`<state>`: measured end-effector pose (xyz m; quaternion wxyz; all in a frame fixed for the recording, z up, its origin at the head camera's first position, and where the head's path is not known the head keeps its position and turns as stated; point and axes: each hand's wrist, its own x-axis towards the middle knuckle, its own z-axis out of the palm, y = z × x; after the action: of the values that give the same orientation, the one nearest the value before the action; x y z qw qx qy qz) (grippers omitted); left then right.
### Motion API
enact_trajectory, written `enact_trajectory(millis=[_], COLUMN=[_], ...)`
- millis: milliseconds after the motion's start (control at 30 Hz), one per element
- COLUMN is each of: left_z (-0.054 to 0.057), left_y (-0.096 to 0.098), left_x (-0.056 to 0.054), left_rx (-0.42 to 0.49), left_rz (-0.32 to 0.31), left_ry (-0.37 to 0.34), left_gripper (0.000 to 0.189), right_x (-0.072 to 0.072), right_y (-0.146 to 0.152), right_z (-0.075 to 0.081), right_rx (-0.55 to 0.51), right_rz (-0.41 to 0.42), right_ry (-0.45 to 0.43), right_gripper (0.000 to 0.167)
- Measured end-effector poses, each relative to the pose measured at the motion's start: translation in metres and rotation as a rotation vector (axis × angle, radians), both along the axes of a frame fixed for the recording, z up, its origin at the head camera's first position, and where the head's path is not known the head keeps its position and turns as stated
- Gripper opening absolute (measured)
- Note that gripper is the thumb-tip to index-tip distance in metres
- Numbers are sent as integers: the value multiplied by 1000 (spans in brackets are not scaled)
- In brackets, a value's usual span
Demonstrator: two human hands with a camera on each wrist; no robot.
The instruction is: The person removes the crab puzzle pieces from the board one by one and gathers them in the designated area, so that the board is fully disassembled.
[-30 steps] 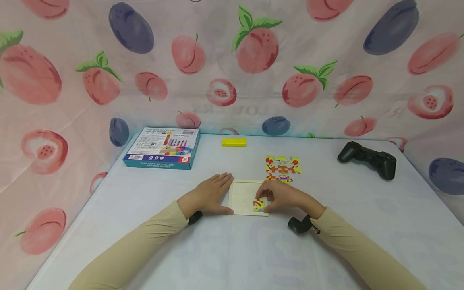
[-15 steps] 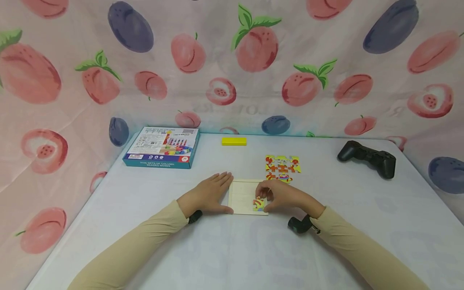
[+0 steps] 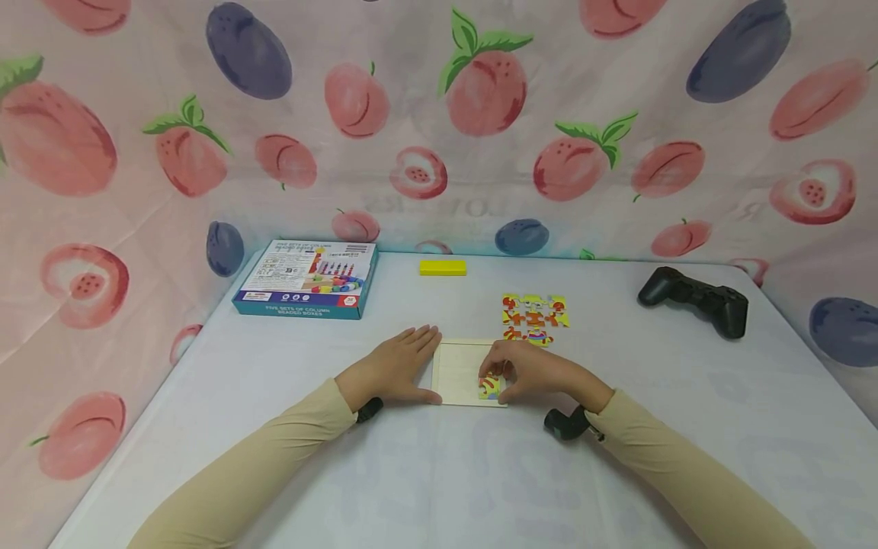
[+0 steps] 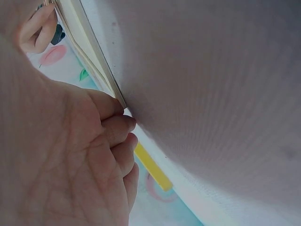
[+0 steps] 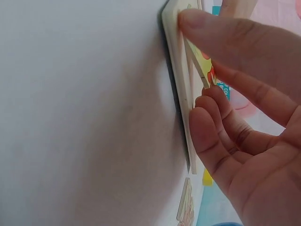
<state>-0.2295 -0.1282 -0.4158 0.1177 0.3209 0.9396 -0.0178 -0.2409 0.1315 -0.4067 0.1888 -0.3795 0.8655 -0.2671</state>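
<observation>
A shallow pale wooden puzzle tray (image 3: pixel 456 374) lies in front of me. My left hand (image 3: pixel 396 370) rests along its left edge with fingers extended and thumb at the near corner. My right hand (image 3: pixel 535 374) is over the tray's right side, pinching a yellow and red jigsaw piece (image 3: pixel 488 389) at the near right corner. In the right wrist view the jigsaw piece (image 5: pixel 201 61) slants up from the tray (image 5: pixel 178 70), thumb at the tray's rim and fingertips at the piece's raised end. Several more jigsaw pieces (image 3: pixel 535 320) lie beyond the tray, partly behind the right hand.
A boxed bead set (image 3: pixel 306 280) sits at the back left. The yellow block (image 3: pixel 442 268) lies at the back middle. Toward the right is a black game controller (image 3: pixel 694 301). A fruit-print cloth (image 3: pixel 473 175) hangs behind the white table (image 3: pixel 439 473).
The right hand's fingers have shifted slightly left over the jigsaw piece, covering more of its top edge. My left hand stays in place at the tray.
</observation>
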Motion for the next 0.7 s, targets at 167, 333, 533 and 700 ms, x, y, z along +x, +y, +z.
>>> enact_trajectory(millis=[167, 333, 533, 700], left_z=[-1, -1, 1, 2], left_y=[0, 0, 1, 1], left_x=[-1, -1, 0, 1], left_rx=[-4, -12, 0, 6], left_rz=[7, 4, 12, 12], left_ry=[-6, 4, -9, -16], left_gripper=[104, 104, 104, 104], right_x=[-1, -1, -3, -7], right_y=[-1, -3, -5, -7], right_z=[2, 3, 4, 5], right_rx=[9, 14, 21, 27], right_rz=[0, 3, 34, 55], right_ry=[-13, -30, -47, -60], right_gripper=[31, 31, 32, 33])
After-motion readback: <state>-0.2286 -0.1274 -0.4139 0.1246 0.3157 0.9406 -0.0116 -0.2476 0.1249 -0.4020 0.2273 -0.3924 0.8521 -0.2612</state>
